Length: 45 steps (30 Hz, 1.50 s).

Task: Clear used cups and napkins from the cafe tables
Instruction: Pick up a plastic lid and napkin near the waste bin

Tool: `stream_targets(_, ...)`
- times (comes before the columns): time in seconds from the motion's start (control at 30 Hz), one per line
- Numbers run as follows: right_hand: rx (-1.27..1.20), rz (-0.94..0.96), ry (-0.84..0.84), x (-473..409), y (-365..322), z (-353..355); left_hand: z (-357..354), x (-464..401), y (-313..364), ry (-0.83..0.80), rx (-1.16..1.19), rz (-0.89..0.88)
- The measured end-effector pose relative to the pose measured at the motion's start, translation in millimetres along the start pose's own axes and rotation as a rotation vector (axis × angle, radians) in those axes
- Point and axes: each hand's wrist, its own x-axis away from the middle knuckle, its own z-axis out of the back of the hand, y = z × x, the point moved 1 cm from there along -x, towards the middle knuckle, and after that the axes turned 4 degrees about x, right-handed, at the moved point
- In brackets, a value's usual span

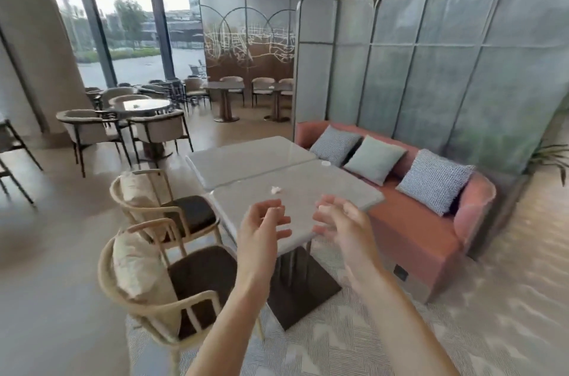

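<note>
My left hand (267,223) and right hand (335,221), fingers loosely curled and empty, hover over the table (354,191) edge; the crumpled napkin (275,190) lies just beyond, nearer my left hand.

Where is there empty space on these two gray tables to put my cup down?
The far table looks bare all over. On the near table, there is free room between the crumpled napkin and the small white object by the sofa side. The near corner is crowded by the left hand and right hand.
</note>
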Motion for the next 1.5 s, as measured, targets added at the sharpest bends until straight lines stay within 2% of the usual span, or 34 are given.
stream_targets(0.17, -0.023, -0.064, 0.064, -90.8, 31.2, 3.5, -39.4, -83.2, -38.6, -0.037, 0.017, 0.076)
stream_targets(0.4, -0.017, -0.120, 0.111, -232.6, 90.9, 21.7, -61.7, -207.4, -105.1, 0.022, -0.048, 0.125)
stream_targets(0.57, -0.039, -0.169, 0.063, -356.6, 115.5, 14.8, -86.9, -317.1, -142.1, 0.076, -0.122, 0.177)
stream_targets(0.73, -0.010, -0.199, -0.025, -458.9, 134.6, -2.8, -111.4, -420.5, -181.4, 0.053, -0.177, 0.227)
stream_targets(1.0, 0.072, -0.359, -0.053, -574.4, 203.1, -3.6, -133.9, -532.8, -291.5, 0.105, -0.236, 0.431)
stream_targets(1.2, 0.133, -0.433, -0.106, -688.4, 251.0, -23.8, -137.0, -638.9, -372.2, 0.139, -0.268, 0.520)
stream_targets(1.33, 0.211, -0.511, -0.186, -758.3, 274.6, -44.3, -126.9, -708.4, -422.4, 0.179, -0.407, 0.604)
stream_targets(1.5, 0.296, -0.543, -0.242, -831.3, 301.9, -64.0, -119.1, -766.4, -470.8, 0.146, -0.733, 0.721)
